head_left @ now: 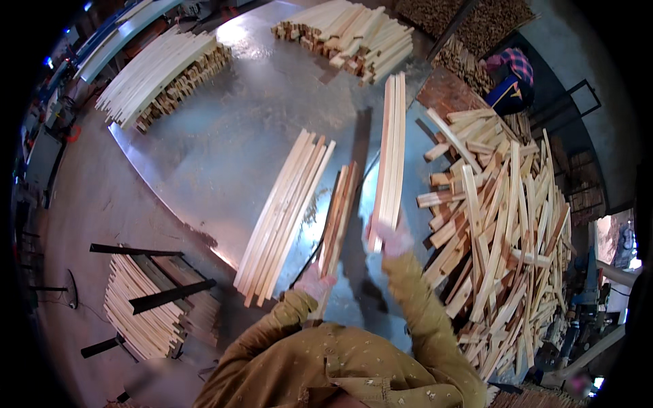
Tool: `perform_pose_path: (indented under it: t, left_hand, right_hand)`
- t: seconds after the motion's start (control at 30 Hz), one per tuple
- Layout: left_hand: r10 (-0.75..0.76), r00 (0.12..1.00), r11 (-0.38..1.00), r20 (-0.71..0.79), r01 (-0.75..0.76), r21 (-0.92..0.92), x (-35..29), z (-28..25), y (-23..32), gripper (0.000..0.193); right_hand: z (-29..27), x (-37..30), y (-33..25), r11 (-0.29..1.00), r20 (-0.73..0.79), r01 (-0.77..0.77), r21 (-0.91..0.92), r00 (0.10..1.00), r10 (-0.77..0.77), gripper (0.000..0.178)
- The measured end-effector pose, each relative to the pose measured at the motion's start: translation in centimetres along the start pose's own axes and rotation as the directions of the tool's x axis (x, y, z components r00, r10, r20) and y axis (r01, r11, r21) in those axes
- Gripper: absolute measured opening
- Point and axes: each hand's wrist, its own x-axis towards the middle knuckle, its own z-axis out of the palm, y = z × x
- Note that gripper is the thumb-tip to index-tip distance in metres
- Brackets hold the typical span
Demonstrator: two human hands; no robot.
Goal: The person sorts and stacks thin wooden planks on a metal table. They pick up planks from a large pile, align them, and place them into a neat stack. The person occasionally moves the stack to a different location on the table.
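Note:
My right hand [396, 238] is closed round the near end of a few pale wooden strips [390, 149], which point away from me, side by side. My left hand [314, 282] grips the near end of some narrower, browner wooden sticks [338, 217]; its fingers are partly hidden. Just left of these sticks, a row of several light strips [284, 214] lies slanted on the shiny metal table [224, 163], reaching over its near edge.
A big jumbled heap of wooden pieces [507, 224] covers the table's right side. Neat stacks stand at the far left [160, 64] and far middle [347, 30]. A black-barred rack [170, 296] with strips is at lower left. Another person [513, 78] bends over at upper right.

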Motion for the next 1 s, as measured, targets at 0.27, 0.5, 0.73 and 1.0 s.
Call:
perform_pose_path:
  t: [0.27,0.5,0.73,1.0]
  left_hand:
    - [-0.014,0.993,0.978,0.114,0.037,-0.206,1.3,1.3,-0.3,0.066]
    - [0.135,0.991,0.963,-0.015,-0.127,0.238,1.1,0.7,0.3,0.063]
    - [0.187,0.982,0.814,-0.012,-0.162,-0.558,-3.3,-2.3,6.7,0.054]
    - [0.053,0.874,0.485,-0.483,-0.445,-0.753,-15.4,-0.3,2.1,0.037]
  right_hand:
    - [4.2,35.9,-13.4,0.695,-0.098,0.146,-0.704,0.949,-0.298,0.068]
    - [3.5,12.9,0.1,0.585,0.058,0.387,-0.713,0.864,-0.501,0.073]
    - [-7.2,-12.7,13.6,0.818,-0.055,-0.139,-0.558,0.990,0.131,0.051]
    - [-3.1,-17.1,15.0,0.862,0.338,-0.066,-0.503,0.903,0.266,0.049]
